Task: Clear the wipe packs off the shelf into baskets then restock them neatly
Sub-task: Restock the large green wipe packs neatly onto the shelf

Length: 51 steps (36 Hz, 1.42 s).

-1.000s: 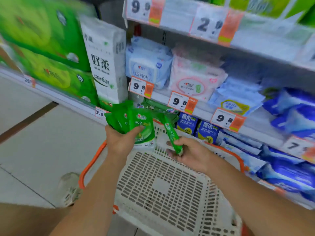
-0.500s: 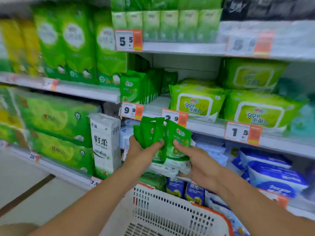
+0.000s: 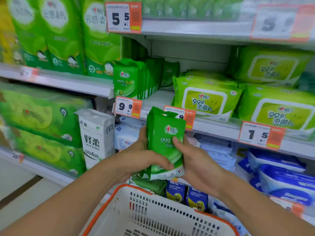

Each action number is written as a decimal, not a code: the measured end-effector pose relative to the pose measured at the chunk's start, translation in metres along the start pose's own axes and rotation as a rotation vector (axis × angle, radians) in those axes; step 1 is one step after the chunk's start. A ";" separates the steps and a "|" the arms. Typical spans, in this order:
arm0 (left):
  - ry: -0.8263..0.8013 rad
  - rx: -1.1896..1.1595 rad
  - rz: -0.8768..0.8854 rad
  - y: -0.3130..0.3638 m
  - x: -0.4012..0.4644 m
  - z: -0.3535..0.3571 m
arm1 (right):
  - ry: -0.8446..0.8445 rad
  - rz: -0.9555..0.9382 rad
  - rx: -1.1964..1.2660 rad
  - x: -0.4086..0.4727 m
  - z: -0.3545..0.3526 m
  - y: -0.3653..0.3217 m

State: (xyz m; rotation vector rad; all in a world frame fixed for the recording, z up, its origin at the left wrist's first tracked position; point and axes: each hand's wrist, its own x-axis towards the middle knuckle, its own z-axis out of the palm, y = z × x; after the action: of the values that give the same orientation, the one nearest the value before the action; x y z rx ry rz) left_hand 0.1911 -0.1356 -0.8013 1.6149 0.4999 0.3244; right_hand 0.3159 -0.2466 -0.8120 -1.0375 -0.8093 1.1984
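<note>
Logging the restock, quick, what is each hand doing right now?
Left hand: grips the stack of green wipe packs from its left side.
Right hand: holds the same stack, thumb across its front.

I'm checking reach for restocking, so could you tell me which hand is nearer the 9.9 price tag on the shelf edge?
Left. The left hand grips the green wipe packs just below the 9.9 price tag; the right hand holds them farther right.
</note>
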 end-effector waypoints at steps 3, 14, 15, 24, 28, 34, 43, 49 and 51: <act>0.043 0.077 0.076 0.002 0.001 -0.007 | -0.012 -0.080 -0.250 0.002 -0.006 -0.007; 0.283 0.072 0.220 0.013 -0.004 0.005 | 0.059 -0.219 0.197 0.005 0.012 -0.016; 0.344 0.033 0.217 0.014 -0.005 0.006 | 0.093 -0.217 0.244 0.006 0.015 -0.018; 0.282 -0.931 0.166 0.028 -0.020 0.035 | 0.219 -0.275 0.386 0.009 0.041 -0.017; 0.277 -1.166 0.131 0.023 -0.017 0.026 | 0.226 -0.323 0.300 0.009 0.053 -0.006; 0.243 -1.025 0.162 0.020 -0.011 0.027 | 0.267 -0.314 0.284 0.012 0.043 -0.013; 0.461 -0.211 0.259 0.036 0.014 -0.009 | 0.326 -0.303 -0.030 0.020 0.030 -0.065; 0.433 0.228 0.401 0.068 0.033 -0.052 | 0.415 -0.187 -0.289 0.073 0.035 -0.139; 0.445 0.419 0.446 0.068 0.047 -0.063 | 0.448 -0.156 -0.385 0.093 0.039 -0.159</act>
State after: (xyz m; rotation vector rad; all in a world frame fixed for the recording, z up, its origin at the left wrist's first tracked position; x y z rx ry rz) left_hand 0.2096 -0.0610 -0.7306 2.0705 0.5632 0.9801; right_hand 0.3531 -0.1546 -0.6521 -1.4635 -0.7594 0.6489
